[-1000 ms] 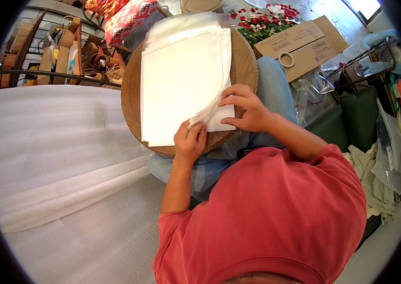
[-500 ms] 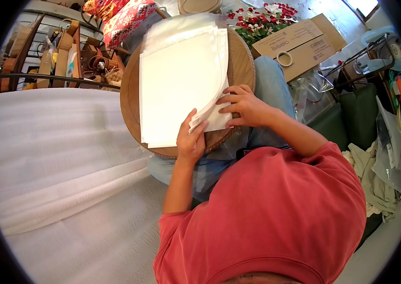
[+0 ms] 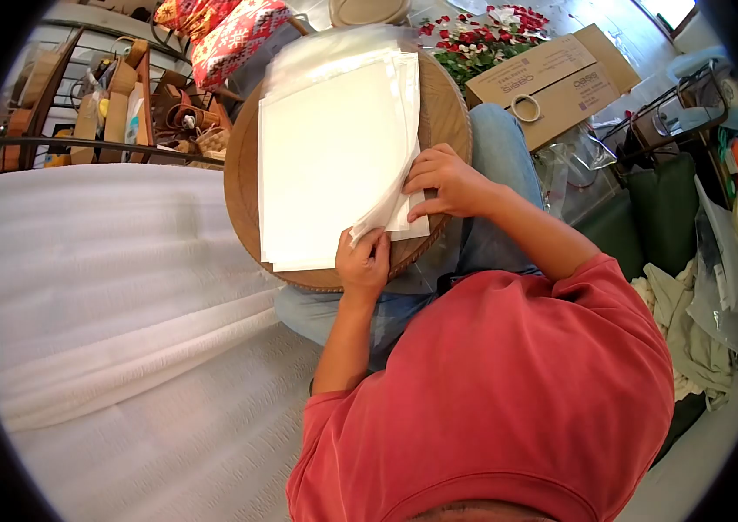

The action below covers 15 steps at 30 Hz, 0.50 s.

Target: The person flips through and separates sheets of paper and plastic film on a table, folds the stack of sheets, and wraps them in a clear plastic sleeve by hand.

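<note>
A stack of white sheets [image 3: 330,165] lies on a round wooden table [image 3: 244,191] over my knees. Clear plastic film [image 3: 334,54] sticks out past its far end. The near right corner of the upper sheets is bent up and curled. My left hand [image 3: 364,261] is closed on that raised corner, thumb and fingers pinching it. Bent over the right edge of the curled sheets is my right hand [image 3: 447,181], its fingers against the edge and its thumb lower down. Flat lower sheets [image 3: 417,228] show beneath the lifted part.
A white cloth-covered surface [image 3: 125,287] spans the left. Beyond my right knee lie a cardboard box [image 3: 552,83] with a roll of tape [image 3: 526,108] on it, and red and white flowers [image 3: 482,43]. Shelves [image 3: 117,104] with baskets stand at the far left.
My left hand has shifted slightly right and down, its fingers closing round the curled corner. My right hand has moved up a little along the edge, its fingers more bent.
</note>
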Motion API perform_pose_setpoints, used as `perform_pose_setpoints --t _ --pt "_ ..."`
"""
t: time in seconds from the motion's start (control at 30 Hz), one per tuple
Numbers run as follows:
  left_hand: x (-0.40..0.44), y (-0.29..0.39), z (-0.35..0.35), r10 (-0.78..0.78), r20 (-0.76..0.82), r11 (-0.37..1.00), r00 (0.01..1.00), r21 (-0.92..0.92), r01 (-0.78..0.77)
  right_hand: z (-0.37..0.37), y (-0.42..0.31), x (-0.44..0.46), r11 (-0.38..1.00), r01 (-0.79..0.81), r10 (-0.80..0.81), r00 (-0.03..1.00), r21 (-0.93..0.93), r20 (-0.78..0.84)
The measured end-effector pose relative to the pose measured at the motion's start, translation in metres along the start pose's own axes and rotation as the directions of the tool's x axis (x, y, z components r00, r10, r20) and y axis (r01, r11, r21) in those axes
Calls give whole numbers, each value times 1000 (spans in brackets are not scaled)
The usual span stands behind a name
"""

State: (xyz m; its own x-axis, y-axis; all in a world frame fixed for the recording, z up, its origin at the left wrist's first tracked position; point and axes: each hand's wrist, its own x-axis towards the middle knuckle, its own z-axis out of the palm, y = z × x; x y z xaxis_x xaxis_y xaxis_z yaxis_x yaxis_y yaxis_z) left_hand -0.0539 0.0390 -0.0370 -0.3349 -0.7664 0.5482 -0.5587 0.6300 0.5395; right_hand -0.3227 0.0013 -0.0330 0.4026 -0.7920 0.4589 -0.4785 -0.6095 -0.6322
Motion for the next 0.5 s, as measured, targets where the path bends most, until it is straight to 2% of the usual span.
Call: perform_pose_setpoints --t 0.07,0.13,0.2,0.23,0.3,0.33,0.4,0.47,0.5 --pt "-3 3 1 -204 1 973 979 -108 203 0 2 -2 1000 -14 14 1000 22 -6" --pt "0 3 3 -197 -28 974 980 -119 192 3 3 -5 999 -27 28 1000 45 -10" --pt "2 6 3 -189 -58 975 980 -130 180 10 3 -10 996 -75 86 969 57 -233" --pt "4 8 1 -201 -78 975 977 -112 192 9 2 -13 996 -75 86 969 57 -233" --pt "6 9 -3 -215 -98 974 972 -92 206 6 -2 -15 982 -90 123 971 164 -206" --pt "8 8 -6 -167 -96 986 981 -40 163 1 -6 -13 982 -91 124 971 165 -203" --pt "10 5 -10 -122 -86 992 989 9 124 -10 -15 -12 998 56 -55 997 -21 51" --pt "20 0 -13 79 -99 994 992 84 -71 -6 -14 -14 997 43 -38 996 -59 84" --pt "24 -1 -17 79 -100 994 992 84 -71 -5 -14 -14 995 35 -23 993 -97 115"
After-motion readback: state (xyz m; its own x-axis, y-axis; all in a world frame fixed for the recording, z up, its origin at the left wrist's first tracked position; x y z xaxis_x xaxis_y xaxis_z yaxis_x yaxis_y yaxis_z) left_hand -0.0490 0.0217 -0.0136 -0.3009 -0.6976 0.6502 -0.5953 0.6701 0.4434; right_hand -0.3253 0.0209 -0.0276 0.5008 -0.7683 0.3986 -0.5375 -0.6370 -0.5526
